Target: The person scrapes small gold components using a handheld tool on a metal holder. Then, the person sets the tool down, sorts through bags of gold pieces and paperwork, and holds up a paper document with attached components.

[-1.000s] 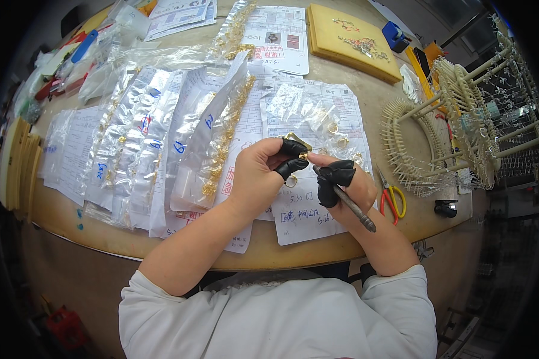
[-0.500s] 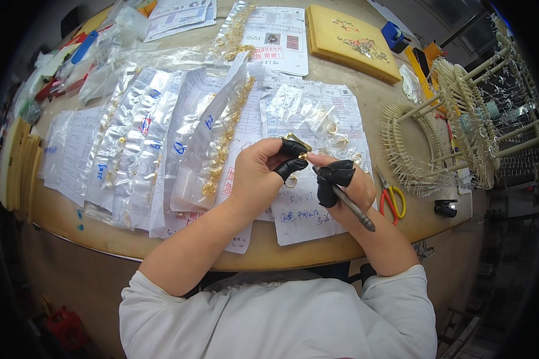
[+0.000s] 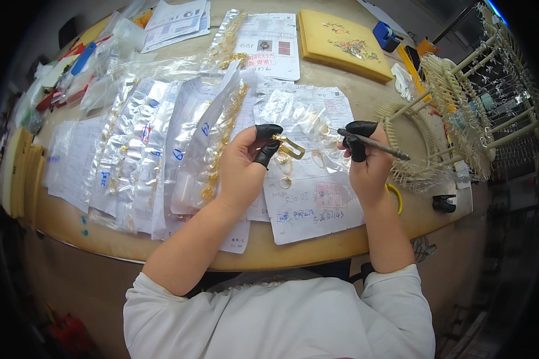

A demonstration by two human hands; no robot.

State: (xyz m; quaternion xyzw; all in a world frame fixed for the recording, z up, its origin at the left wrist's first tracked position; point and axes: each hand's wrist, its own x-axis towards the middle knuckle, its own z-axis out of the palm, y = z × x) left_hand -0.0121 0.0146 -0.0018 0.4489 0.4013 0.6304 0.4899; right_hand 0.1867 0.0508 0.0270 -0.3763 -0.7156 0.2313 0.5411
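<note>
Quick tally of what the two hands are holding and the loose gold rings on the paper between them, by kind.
Gold clasp: 1, pinched in the left hand at
Metal tool: 1, in the right hand at
Loose gold rings on the paper: 2 clear ones, and
Total: 4

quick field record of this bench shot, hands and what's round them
left hand: pinches a small gold clasp between black-capped fingertips
right hand: grips a thin metal tool, tip toward the clasp
under hands: printed paper sheets with loose gold rings
left of hands: overlapping clear bags of gold pieces
right: wire rack
far edge: yellow pad
table: round, wooden
</note>
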